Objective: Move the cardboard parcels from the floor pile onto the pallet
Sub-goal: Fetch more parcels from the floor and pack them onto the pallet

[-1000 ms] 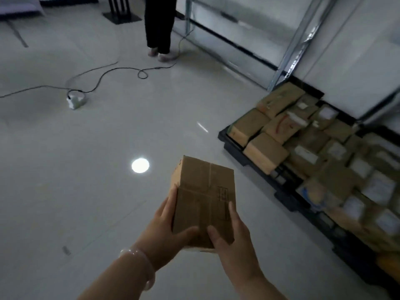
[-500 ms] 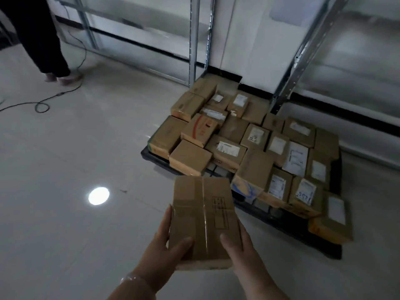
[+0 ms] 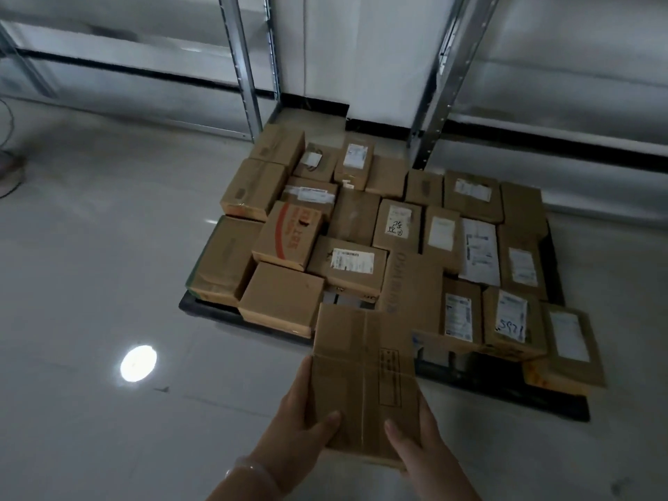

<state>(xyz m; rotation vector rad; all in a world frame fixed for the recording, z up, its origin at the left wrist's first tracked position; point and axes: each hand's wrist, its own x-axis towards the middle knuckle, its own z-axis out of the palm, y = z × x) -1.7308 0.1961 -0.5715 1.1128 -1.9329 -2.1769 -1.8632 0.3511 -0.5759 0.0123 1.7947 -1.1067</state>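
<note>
Cardboard parcel (image 3: 365, 377), gripped by both hands (image 3: 296, 417) (image 3: 426, 446), held at the pallet's (image 3: 499, 386) near edge

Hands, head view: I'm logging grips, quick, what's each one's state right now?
Left hand: holding the cardboard parcel, thumb on top.
Right hand: holding the same parcel, thumb on top.

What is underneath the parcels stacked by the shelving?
A black pallet: its front edge and right corner show below the parcels, with bits of it in small gaps. The held parcel hides part of that edge; the deck is otherwise covered.
</note>
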